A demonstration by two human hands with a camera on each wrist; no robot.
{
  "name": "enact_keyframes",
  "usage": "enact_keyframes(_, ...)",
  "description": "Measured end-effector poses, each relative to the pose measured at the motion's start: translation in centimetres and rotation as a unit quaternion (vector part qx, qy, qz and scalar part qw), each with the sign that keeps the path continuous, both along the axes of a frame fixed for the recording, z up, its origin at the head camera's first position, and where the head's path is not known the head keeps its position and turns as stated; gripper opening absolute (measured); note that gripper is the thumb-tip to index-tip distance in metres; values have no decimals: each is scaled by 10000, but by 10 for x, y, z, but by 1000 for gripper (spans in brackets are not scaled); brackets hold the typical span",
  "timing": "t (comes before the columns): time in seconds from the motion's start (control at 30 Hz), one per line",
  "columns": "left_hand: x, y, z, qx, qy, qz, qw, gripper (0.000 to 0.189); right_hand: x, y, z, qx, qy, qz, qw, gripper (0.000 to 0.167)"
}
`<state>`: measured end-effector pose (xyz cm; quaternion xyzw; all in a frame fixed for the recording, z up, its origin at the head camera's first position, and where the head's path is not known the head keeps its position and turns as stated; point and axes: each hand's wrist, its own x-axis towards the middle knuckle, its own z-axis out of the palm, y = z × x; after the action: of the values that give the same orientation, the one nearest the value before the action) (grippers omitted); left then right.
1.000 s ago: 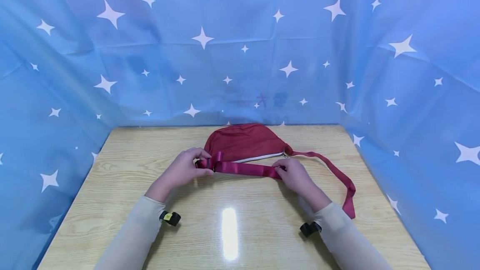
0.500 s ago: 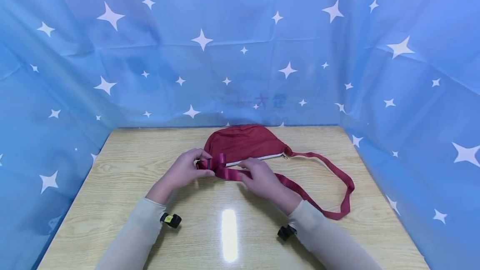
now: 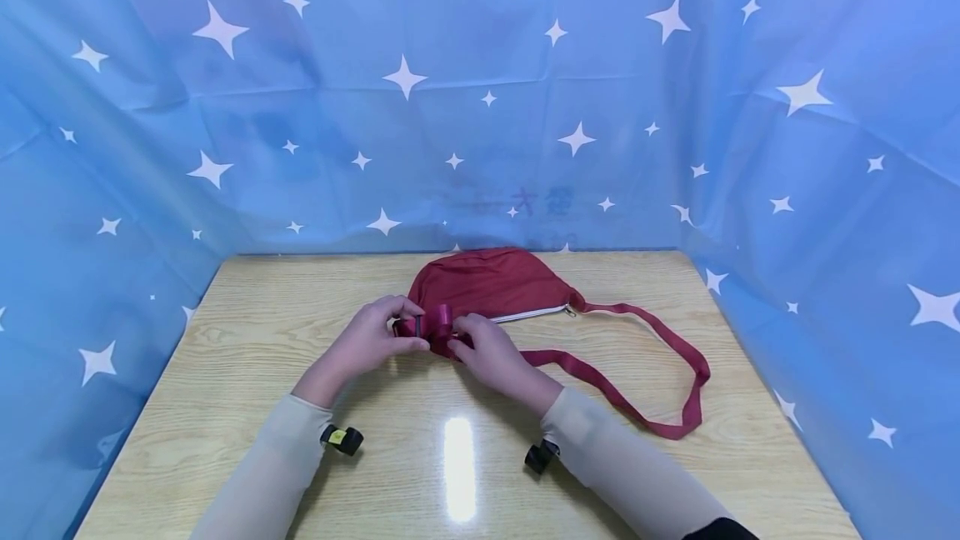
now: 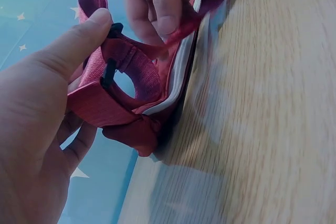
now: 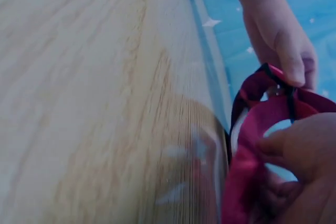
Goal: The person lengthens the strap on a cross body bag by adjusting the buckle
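Note:
A dark red waist bag (image 3: pixel 491 282) with a white zipper (image 3: pixel 532 313) lies near the back of the table. My left hand (image 3: pixel 367 340) pinches the black strap slider (image 4: pixel 108 72) at the bag's left end between thumb and fingers. Beside it, my right hand (image 3: pixel 491 352) pinches the red strap (image 5: pixel 244 177) between thumb and forefinger, close to the slider. A short loop of strap (image 3: pixel 444 319) stands up between the two hands. In the left wrist view the strap passes through the slider and bends into loops.
The rest of the strap (image 3: pixel 693 373) curves over the right side of the wooden table (image 3: pixel 262 298). A blue curtain with white stars (image 3: pixel 480 107) stands behind and at both sides. Black wrist cameras (image 3: pixel 540 457) hang below the sleeves.
My right hand has slid left along the strap, from near the zipper pull to close beside my left hand. The strap behind it now curves loosely on the table. My left hand stays put.

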<state>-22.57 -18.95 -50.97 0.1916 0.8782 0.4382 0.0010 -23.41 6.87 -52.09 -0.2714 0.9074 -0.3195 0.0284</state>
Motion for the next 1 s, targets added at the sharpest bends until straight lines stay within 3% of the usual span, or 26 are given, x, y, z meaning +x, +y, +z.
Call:
enact_keyframes(0.3, 1, -1, 3, -106, -78, 46, 9999, 46, -3, 24, 8, -232, 158, -209, 9994, 18)
enact_keyframes(0.7, -1, -7, 1, -139, -188, 93, 9997, 49, -17, 75, 7, -334, 173, -410, 9985, 17)
enact_keyframes(1.0, 0, -9, 1, -186, -122, 79, 9997, 46, -21, 89, 11, -71, 68, -498, 9987, 17)
